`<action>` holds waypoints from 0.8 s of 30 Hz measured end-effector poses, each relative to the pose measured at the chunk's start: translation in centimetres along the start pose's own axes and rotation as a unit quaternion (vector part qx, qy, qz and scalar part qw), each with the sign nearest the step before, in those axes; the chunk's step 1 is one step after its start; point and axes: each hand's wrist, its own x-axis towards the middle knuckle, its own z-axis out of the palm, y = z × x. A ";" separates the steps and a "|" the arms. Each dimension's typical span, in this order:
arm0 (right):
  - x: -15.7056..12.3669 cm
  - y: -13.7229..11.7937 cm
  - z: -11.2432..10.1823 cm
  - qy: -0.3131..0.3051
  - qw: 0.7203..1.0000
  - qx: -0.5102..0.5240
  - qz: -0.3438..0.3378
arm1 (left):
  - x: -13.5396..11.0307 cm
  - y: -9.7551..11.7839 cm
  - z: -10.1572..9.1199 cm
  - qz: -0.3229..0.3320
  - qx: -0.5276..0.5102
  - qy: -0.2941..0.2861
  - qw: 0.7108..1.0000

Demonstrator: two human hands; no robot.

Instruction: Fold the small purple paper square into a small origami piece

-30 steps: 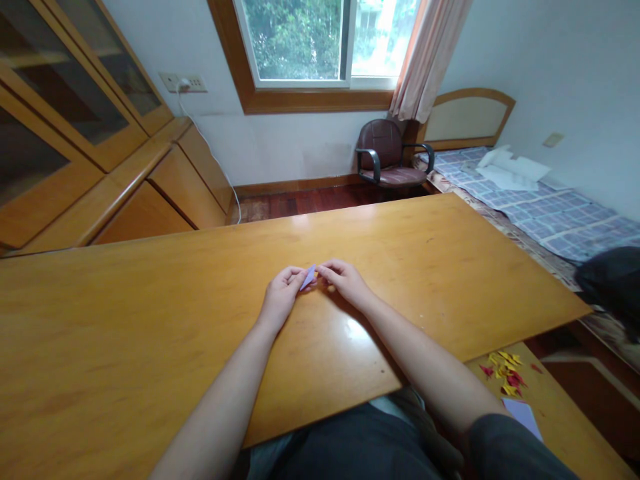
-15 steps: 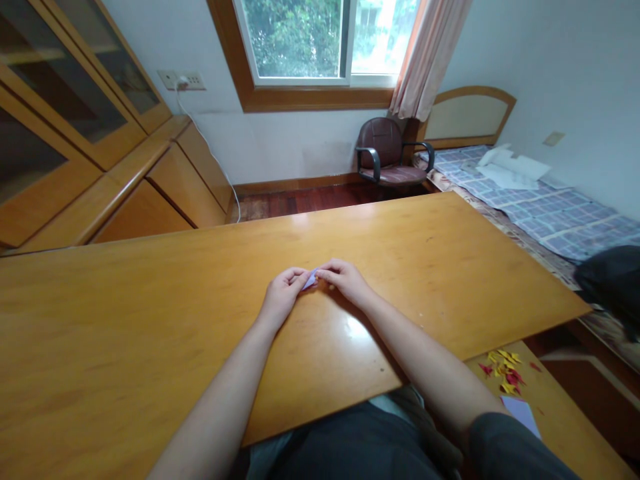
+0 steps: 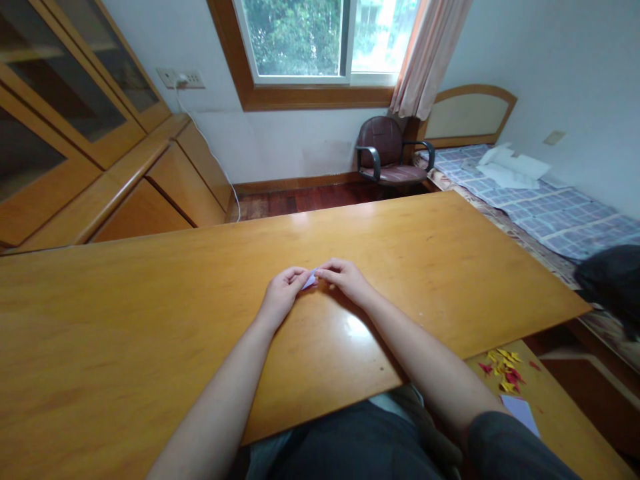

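A small pale lilac piece of folded paper [image 3: 310, 281] lies low over the wooden table [image 3: 150, 320], near its middle. My left hand [image 3: 281, 295] pinches its left end with curled fingers. My right hand [image 3: 345, 279] pinches the right end, fingertips pressed together. Most of the paper is hidden between the fingertips.
A lower wooden surface [image 3: 560, 413] at the right carries several small red and yellow folded paper pieces [image 3: 505, 373] and a lilac paper sheet [image 3: 520, 412]. Wooden cabinets [image 3: 90, 167] stand at the left; a chair [image 3: 387, 153] and a bed [image 3: 545, 207] beyond.
The paper stood up more between the fingertips a second ago; now it lies flatter and lower, with both hands pressed closer around it.
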 end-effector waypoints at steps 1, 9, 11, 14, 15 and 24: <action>0.0 0.0 0.0 0.000 1.000 0.002 0.002 | 0.0 0.1 0.0 0.000 0.003 0.001 1.000; 0.0 0.2 -0.1 -0.003 1.000 0.009 -0.008 | -0.3 0.8 -0.1 0.037 0.085 0.014 0.996; 0.0 0.1 0.0 0.000 1.000 0.005 -0.013 | -0.3 0.8 -0.1 0.051 0.111 0.018 0.992; -0.1 0.1 0.1 0.005 1.000 0.001 -0.017 | -0.3 0.7 0.0 0.059 0.114 0.023 0.992; -0.1 0.2 0.2 0.008 1.000 0.004 -0.018 | -0.3 0.7 0.0 0.051 0.100 0.024 0.993; 0.0 1.0 0.9 0.008 0.999 -0.003 -0.033 | -0.3 0.9 0.5 0.016 -0.043 0.032 0.998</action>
